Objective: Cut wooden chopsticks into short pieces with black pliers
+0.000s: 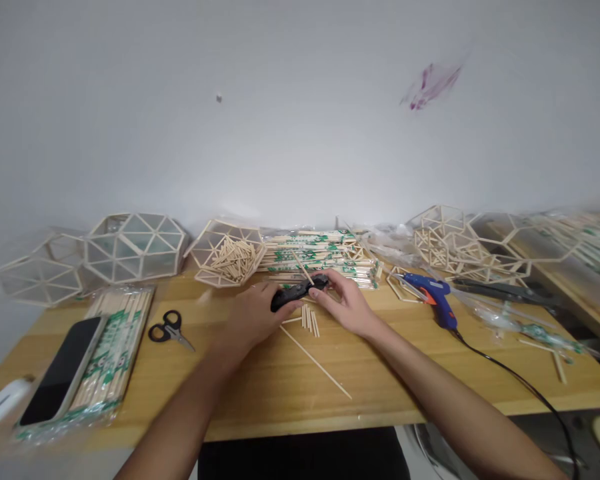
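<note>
The left hand (257, 310) has its grip closed around the left part of a black hand tool (293, 293), exact type not determinable. The right hand (347, 303) has its grip curled about the tool's right end, thumb at the foot of a slim wooden stick (304, 269); whether it also pinches the stick cannot be told. The tool is held over the middle of the tabletop (260, 400), toward its far edge. Just below lie short stick pieces (310, 320) and a long thin stick (320, 365) slanting toward the near edge. Principal hazard: the right thumb sits close to the tool's working end, so a slip or sudden closing could nip it. A stick under strain could split unevenly or fling a fragment. The loose short pieces could scatter if a wrist sweeps them. On the right side, the blue glue gun (441, 300) lies beside the right forearm; a snag on its black cord (510, 370), which drops over the near edge, could drag it, and its nozzle, if hot, could burn.
</note>
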Demonstrator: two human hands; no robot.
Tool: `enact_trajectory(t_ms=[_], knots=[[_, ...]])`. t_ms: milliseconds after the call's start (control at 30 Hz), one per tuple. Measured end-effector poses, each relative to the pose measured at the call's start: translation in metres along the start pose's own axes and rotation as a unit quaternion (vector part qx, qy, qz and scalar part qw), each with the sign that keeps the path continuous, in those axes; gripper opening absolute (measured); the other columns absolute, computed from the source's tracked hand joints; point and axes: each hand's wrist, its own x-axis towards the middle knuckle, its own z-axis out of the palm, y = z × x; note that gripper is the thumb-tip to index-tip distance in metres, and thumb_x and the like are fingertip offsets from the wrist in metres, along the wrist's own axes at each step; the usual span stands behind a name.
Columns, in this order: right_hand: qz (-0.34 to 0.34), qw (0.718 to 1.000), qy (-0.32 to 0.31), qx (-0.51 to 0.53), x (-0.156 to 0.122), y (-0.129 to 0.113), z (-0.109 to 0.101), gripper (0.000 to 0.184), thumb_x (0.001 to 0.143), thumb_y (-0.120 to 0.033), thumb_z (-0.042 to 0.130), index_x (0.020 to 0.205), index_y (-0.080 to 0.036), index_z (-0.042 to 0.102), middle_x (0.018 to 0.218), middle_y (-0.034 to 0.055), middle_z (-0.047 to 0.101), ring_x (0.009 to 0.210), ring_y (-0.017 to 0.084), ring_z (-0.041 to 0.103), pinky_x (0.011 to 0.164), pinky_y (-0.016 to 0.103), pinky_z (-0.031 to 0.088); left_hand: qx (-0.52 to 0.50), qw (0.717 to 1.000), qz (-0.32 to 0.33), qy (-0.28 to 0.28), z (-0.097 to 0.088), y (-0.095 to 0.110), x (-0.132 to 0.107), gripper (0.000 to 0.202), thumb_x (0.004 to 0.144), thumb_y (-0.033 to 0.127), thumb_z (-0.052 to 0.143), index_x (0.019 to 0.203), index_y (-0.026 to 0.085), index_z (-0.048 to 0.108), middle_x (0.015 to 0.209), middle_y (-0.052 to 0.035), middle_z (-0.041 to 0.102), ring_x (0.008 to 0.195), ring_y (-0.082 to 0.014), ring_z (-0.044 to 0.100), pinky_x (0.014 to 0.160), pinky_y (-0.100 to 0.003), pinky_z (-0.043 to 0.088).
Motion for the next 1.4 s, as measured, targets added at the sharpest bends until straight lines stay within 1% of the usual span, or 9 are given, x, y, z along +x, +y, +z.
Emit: enact_trajectory(t_ms=[133, 367, 433, 567, 800, 967, 1200, 1300, 1400], knots=[[0.026, 0.999, 0.004, 0.032, 0.004, 0.003, -0.004, 0.030, 0.089, -0.044, 0.068, 0.106, -0.020, 0.068, 0.089, 0.0029, 0.069, 0.077, 0.019, 0.061, 0.071, 0.030, 0.047, 0.037, 0.997, -0.032, -0.051, -0.006, 0.003, 0.000, 0.055, 0.097, 0.068, 0.040, 0.105, 0.019, 0.062, 0.100, -0.0112, 0.074, 0.090, -0.0287, 0.069, 0.070, -0.034, 0.042], [0.112, 0.981, -0.093, 0.130, 0.008, 0.002, -0.010, 0.035, 0.090, -0.051, 0.066, 0.104, -0.019, 0.069, 0.070, -0.0016, 0.065, 0.047, 0.010, 0.046, 0.044, 0.023, 0.034, 0.029, 0.995, -0.024, -0.094, -0.008, -0.001, -0.001, 0.062, 0.094, 0.074, 0.037, 0.103, 0.020, 0.067, 0.096, -0.0115, 0.075, 0.086, -0.0292, 0.070, 0.066, -0.033, 0.040], [0.138, 0.969, -0.102, 0.179, 0.008, 0.000, -0.009, 0.040, 0.090, -0.055, 0.064, 0.104, -0.018, 0.070, 0.073, 0.0009, 0.068, 0.047, 0.012, 0.052, 0.040, 0.023, 0.039, 0.018, 0.995, -0.013, -0.093, -0.006, -0.003, -0.002, 0.066, 0.093, 0.077, 0.035, 0.097, 0.020, 0.068, 0.090, -0.0107, 0.075, 0.080, -0.0278, 0.069, 0.064, -0.032, 0.039], [0.175, 0.952, -0.094, 0.231, 0.008, -0.003, -0.007, 0.036, 0.085, -0.053, 0.071, 0.092, -0.018, 0.072, 0.086, 0.0053, 0.073, 0.065, 0.019, 0.071, 0.044, 0.025, 0.052, -0.002, 0.997, 0.013, -0.077, -0.001, -0.002, -0.003, 0.064, 0.093, 0.076, 0.036, 0.089, 0.021, 0.069, 0.082, -0.0094, 0.074, 0.072, -0.0261, 0.067, 0.060, -0.032, 0.036], [0.209, 0.941, -0.096, 0.249, 0.008, -0.003, -0.010, 0.028, 0.083, -0.045, 0.076, 0.086, -0.017, 0.072, 0.088, 0.0061, 0.074, 0.063, 0.018, 0.072, 0.049, 0.027, 0.059, -0.002, 0.998, 0.017, -0.067, 0.004, 0.001, -0.004, 0.063, 0.093, 0.075, 0.038, 0.081, 0.023, 0.070, 0.075, -0.0082, 0.072, 0.065, -0.0238, 0.064, 0.058, -0.030, 0.035], [0.216, 0.941, -0.100, 0.239, 0.008, -0.004, -0.011, 0.032, 0.083, -0.048, 0.075, 0.087, -0.017, 0.072, 0.082, 0.0042, 0.072, 0.065, 0.018, 0.072, 0.050, 0.026, 0.058, 0.005, 0.998, 0.012, -0.055, 0.004, 0.002, -0.005, 0.064, 0.092, 0.076, 0.038, 0.080, 0.022, 0.070, 0.073, -0.0080, 0.071, 0.063, -0.0226, 0.063, 0.057, -0.030, 0.032], [0.178, 0.962, -0.075, 0.195, 0.011, -0.002, -0.013, 0.046, 0.085, -0.061, 0.070, 0.088, -0.016, 0.076, 0.090, 0.0063, 0.071, 0.070, 0.016, 0.064, 0.048, 0.024, 0.052, -0.002, 0.999, 0.006, -0.054, 0.002, 0.001, -0.005, 0.066, 0.092, 0.076, 0.037, 0.080, 0.022, 0.072, 0.074, -0.0083, 0.071, 0.064, -0.0227, 0.063, 0.058, -0.031, 0.033], [0.200, 0.946, -0.034, 0.254, 0.013, 0.002, -0.009, 0.048, 0.086, -0.064, 0.067, 0.091, -0.017, 0.074, 0.078, 0.0052, 0.071, 0.062, 0.016, 0.063, 0.050, 0.026, 0.051, -0.003, 0.999, -0.008, -0.047, 0.000, -0.002, -0.004, 0.068, 0.094, 0.076, 0.033, 0.081, 0.021, 0.073, 0.074, -0.0090, 0.072, 0.065, -0.0234, 0.064, 0.059, -0.031, 0.033], [0.209, 0.932, -0.037, 0.294, 0.013, 0.005, -0.005, 0.042, 0.086, -0.059, 0.068, 0.081, -0.017, 0.068, 0.072, 0.0056, 0.071, 0.062, 0.017, 0.066, 0.056, 0.027, 0.052, 0.009, 0.999, -0.025, -0.033, -0.001, -0.005, -0.003, 0.072, 0.094, 0.077, 0.029, 0.086, 0.020, 0.074, 0.073, -0.0100, 0.072, 0.066, -0.0246, 0.065, 0.059, -0.032, 0.033]])
